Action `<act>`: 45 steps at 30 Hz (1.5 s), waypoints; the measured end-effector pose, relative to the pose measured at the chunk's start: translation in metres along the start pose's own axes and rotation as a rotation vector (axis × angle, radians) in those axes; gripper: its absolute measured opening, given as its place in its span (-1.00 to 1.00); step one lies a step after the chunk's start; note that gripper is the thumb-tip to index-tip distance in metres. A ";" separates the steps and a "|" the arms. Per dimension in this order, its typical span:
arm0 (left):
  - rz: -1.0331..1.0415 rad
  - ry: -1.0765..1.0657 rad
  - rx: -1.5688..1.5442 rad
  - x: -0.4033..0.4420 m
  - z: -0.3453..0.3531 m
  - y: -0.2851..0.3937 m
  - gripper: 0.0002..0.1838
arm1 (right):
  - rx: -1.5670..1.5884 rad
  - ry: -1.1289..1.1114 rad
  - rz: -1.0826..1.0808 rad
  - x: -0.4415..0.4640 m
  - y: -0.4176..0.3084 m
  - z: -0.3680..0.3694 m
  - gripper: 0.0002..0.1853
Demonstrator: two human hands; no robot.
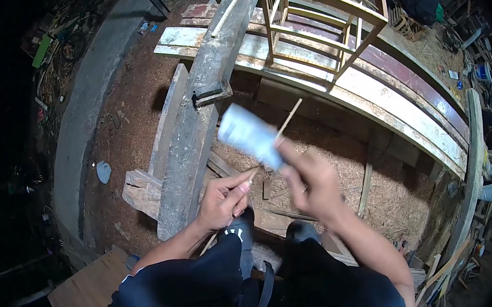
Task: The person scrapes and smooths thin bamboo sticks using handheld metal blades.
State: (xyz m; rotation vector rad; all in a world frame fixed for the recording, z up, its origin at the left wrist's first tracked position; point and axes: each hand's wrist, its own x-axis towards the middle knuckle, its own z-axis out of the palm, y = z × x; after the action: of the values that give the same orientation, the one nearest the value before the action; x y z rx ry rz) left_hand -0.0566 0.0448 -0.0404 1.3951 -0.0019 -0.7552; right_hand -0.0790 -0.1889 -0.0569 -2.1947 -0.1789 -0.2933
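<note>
Work in progress, by my reading: the thin stick [289,117] is up in both hands, not laid down. Already long and slender; whether its faces are finished, too small to tell. What remains on it, can't judge.

Left hand [223,203]: grip pressed together, thumb and fingers pinching the stick's lower stretch; a tail seems to run out below the palm. Right hand [314,186]: grip closed around one end of a pale flat tool [249,135], badly blurred, crossing the stick. Blade or sheet, cannot tell. Whether those fingers also touch the stick is hidden.

Stick's place: in the air, right of the right edge of the grey beam [190,148], its top tip short of the near edge of the planked surface [376,92]. Shavings-strewn ground [395,203] below.

A second stick [225,17] lies near the beam's far end; a brush-like block [211,93] sits across its right edge. Slatted wooden frame [359,53] stands on the surface, one post close to the near edge.
</note>
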 end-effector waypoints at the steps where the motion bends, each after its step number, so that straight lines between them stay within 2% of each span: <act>1: -0.014 -0.025 0.014 -0.002 0.007 0.010 -0.71 | -0.008 0.007 0.141 0.014 -0.007 -0.016 -0.48; 2: -0.012 -0.023 0.009 -0.003 0.002 0.007 -0.71 | -0.011 0.003 0.139 0.010 -0.010 -0.014 -0.48; 4: -0.041 -0.090 -0.043 -0.001 -0.015 -0.005 -0.72 | -0.015 -0.223 -0.013 -0.005 -0.021 -0.007 -0.49; 5: 0.012 -0.045 0.047 0.000 -0.014 -0.013 -0.70 | -0.069 -0.316 -0.055 -0.012 -0.033 -0.008 -0.49; 6: 0.062 0.005 0.140 0.000 -0.014 -0.020 -0.68 | -0.069 -0.310 -0.056 -0.008 -0.024 -0.006 -0.49; 7: 0.107 0.060 0.233 0.002 -0.006 -0.013 -0.66 | -0.037 -0.152 -0.037 -0.003 -0.009 -0.003 -0.51; 8: 0.007 0.015 -0.001 0.000 0.000 -0.002 -0.62 | -0.004 0.002 -0.012 0.003 0.004 -0.002 -0.52; 9: -0.012 -0.020 0.038 -0.001 0.002 0.006 -0.56 | -0.039 0.052 0.126 0.017 0.003 -0.017 -0.54; 10: -0.013 -0.019 0.034 -0.002 0.002 0.003 -0.56 | -0.108 0.027 0.159 0.022 0.004 -0.024 -0.53; 12: -0.006 0.020 0.021 -0.001 -0.003 -0.001 -0.58 | -0.083 -0.085 0.041 0.004 -0.002 -0.013 -0.52; 13: -0.037 -0.024 0.046 -0.001 -0.009 -0.002 -0.58 | -0.128 -0.180 -0.044 -0.004 -0.016 -0.011 -0.51; 14: -0.036 -0.027 0.051 0.001 -0.008 -0.003 -0.58 | -0.193 -0.290 -0.007 -0.006 -0.027 -0.016 -0.51; 16: 0.002 0.040 0.030 0.001 0.000 0.004 -0.59 | -0.077 -0.114 0.031 0.004 -0.005 -0.018 -0.52; 17: -0.004 -0.002 0.038 0.001 0.002 0.011 -0.59 | -0.046 0.039 0.112 0.015 0.010 -0.017 -0.52; 18: -0.006 0.000 0.034 0.000 0.001 0.006 -0.59 | -0.093 0.071 0.136 0.022 0.014 -0.024 -0.52; 21: 0.060 -0.002 0.067 0.002 -0.004 -0.004 -0.60 | -0.161 -0.209 0.013 0.001 -0.013 -0.018 -0.55; 22: 0.058 -0.005 0.072 0.004 -0.004 -0.003 -0.60 | -0.123 -0.142 -0.014 0.001 -0.008 -0.017 -0.55; 24: 0.052 0.011 0.139 0.002 -0.002 0.000 -0.60 | -0.056 0.170 0.103 0.017 0.036 -0.019 -0.54; 26: 0.081 -0.004 0.110 0.003 -0.004 -0.007 -0.59 | -0.153 0.153 0.382 0.033 0.051 -0.048 -0.53; 29: 0.062 -0.018 0.126 0.001 -0.006 -0.008 -0.59 | 0.101 0.320 0.261 0.031 0.058 -0.049 -0.55; 31: 0.046 -0.005 0.128 0.003 -0.003 -0.004 -0.58 | 0.178 0.342 0.243 0.029 0.049 -0.051 -0.54; 33: 0.057 -0.024 0.138 0.003 -0.002 -0.004 -0.58 | 0.578 0.164 0.610 0.025 0.032 -0.058 -0.50; 36: 0.037 -0.048 0.136 0.002 -0.002 -0.002 -0.57 | 1.020 0.152 0.756 0.029 0.026 -0.046 -0.56; 38: 0.001 -0.053 0.115 0.001 -0.001 -0.002 -0.57 | 1.030 0.153 0.803 0.032 0.019 -0.044 -0.69; 45: -0.023 -0.074 0.191 -0.001 0.000 -0.002 -0.58 | 1.050 0.155 0.793 0.041 0.019 -0.036 -0.71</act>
State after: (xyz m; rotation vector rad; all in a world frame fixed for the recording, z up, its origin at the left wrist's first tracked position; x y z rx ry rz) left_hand -0.0584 0.0451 -0.0417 1.5493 -0.1184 -0.8423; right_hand -0.0401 -0.2278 -0.0394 -1.0596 0.5159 0.0880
